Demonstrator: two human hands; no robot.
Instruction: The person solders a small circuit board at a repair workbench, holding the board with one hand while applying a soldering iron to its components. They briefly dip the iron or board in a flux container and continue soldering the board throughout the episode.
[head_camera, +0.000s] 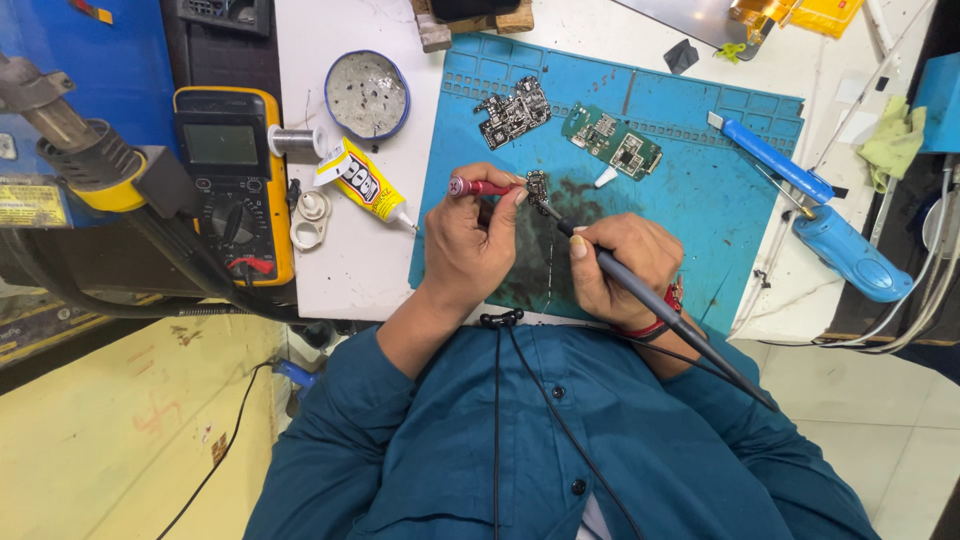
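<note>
Green circuit board (611, 139), glue tube (365, 181), multimeter (233, 180)

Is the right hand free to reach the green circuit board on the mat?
Probably not yet: the right hand holds the soldering iron. The green circuit board lies uncovered on the mat beyond it.

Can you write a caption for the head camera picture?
Left hand steadies a small circuit board while right hand applies a soldering iron.

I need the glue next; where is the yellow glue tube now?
In the head view, the glue tube lies on the white table, left of the blue mat, between the multimeter and the left hand, below the round tin.
</note>
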